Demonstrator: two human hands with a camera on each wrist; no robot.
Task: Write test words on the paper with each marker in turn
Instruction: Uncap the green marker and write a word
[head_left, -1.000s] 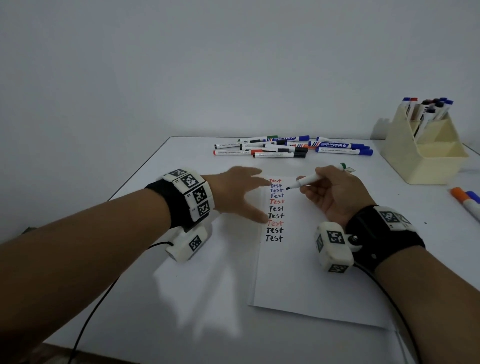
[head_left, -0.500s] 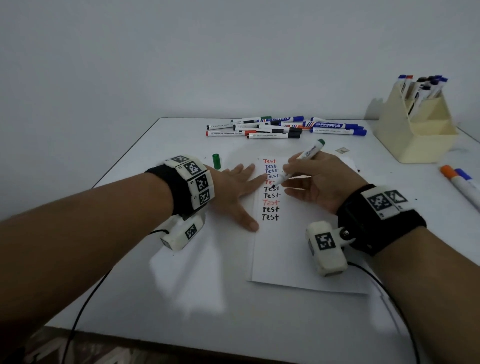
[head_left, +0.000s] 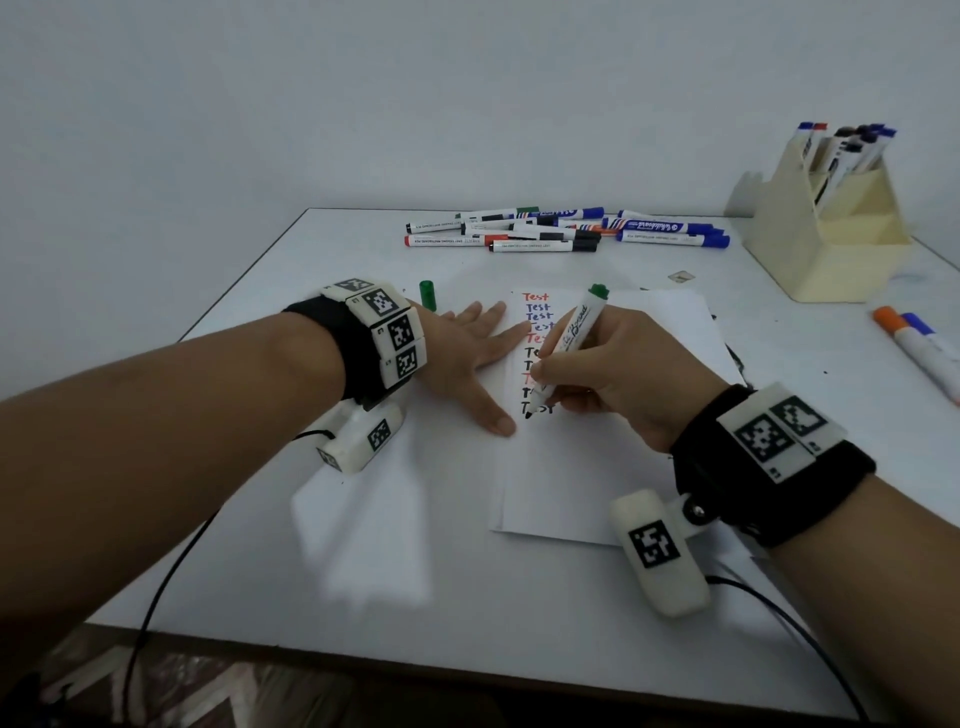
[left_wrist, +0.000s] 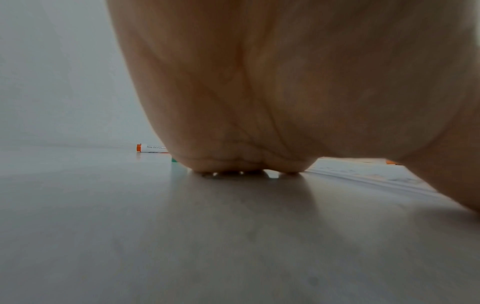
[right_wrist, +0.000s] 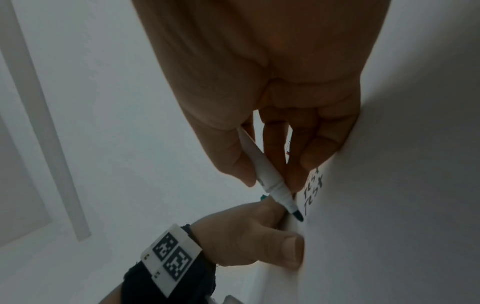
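Note:
A white sheet of paper (head_left: 597, 467) lies on the white table (head_left: 260, 519) with a column of "Test" words in red, blue and black down its left side. My right hand (head_left: 602, 374) pinches a white marker with a green end (head_left: 574, 332), tip down at the foot of the column. In the right wrist view the marker (right_wrist: 270, 174) has its dark tip at the paper just below the last word. My left hand (head_left: 467, 358) lies flat, fingers spread, pressing the paper's left edge. Its green cap (head_left: 427, 295) stands behind the left hand.
Several capped markers (head_left: 561, 231) lie in a heap at the back of the table. A cream holder (head_left: 826, 228) with more markers stands at the back right. Two markers, orange and blue (head_left: 919, 348), lie at the right edge. Cables trail off the front edge.
My right hand has brought the marker down from the top of the column to its foot. The left hand has settled flat on the paper's edge, uncovering the green cap behind it.

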